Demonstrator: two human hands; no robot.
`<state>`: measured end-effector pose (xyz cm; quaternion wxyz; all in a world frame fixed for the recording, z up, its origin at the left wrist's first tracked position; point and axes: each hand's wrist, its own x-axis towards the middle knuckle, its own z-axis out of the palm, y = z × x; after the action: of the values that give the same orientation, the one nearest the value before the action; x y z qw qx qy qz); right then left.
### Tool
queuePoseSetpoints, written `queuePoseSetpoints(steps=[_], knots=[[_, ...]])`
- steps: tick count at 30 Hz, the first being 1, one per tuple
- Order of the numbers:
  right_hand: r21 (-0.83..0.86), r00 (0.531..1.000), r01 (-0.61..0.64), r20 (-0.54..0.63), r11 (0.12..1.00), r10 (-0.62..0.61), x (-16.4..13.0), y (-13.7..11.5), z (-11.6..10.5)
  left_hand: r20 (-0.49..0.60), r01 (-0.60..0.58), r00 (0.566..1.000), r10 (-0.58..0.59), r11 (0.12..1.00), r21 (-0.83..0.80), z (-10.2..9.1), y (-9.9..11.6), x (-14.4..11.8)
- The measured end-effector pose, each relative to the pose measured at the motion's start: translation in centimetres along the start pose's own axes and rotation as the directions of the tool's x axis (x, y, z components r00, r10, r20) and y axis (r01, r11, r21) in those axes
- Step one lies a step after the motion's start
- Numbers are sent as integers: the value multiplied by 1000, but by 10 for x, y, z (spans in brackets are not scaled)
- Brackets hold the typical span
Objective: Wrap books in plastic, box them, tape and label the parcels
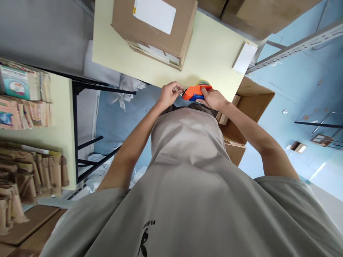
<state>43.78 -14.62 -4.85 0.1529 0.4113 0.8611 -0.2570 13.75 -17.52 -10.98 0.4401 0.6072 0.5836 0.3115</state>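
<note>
My right hand (214,99) is wrapped round an orange and blue tape dispenser (192,93), held just off the front edge of the pale table. Part of a tape roll (203,82) shows above its orange body. At the dispenser's dark front end, the thumb and fingers of my left hand (169,94) are pinched together. Whatever lies between those fingertips is too small to make out. Beyond both hands, a taped cardboard box (158,32) with a white label stands on the pale table (211,46).
A small white box (244,56) lies at the table's right end. Below it, an opened carton (253,101) stands close to my right arm. To my left, a second table (63,107) on black legs bears rows of packets and brown parcels (34,171). Metal shelving (297,44) rises at right.
</note>
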Motion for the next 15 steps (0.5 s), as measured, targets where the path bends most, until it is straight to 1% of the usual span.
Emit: queuePoseSetpoints(steps=[3,6,8,10,13,15], knots=[[-81,1000,-16,23,997,18,4,1,-11,-3,15,1000,-15,1000,-6,0,-15,15],[-121,997,-68,27,990,72,4,11,-21,-39,3,999,-3,1000,-15,-5,-26,33],[-103,993,-122,-7,987,121,5,21,-24,-88,-13,996,9,999,-43,-12,-29,46],[-55,986,-156,-69,986,152,7,30,-25,-143,-27,990,15,996,-82,-17,-30,58],[-3,977,-155,-148,988,153,13,37,-22,-210,-48,977,25,993,-107,-21,-31,71],[5,975,-145,-172,989,144,16,38,-20,-255,-62,966,41,995,-75,-20,-35,75]])
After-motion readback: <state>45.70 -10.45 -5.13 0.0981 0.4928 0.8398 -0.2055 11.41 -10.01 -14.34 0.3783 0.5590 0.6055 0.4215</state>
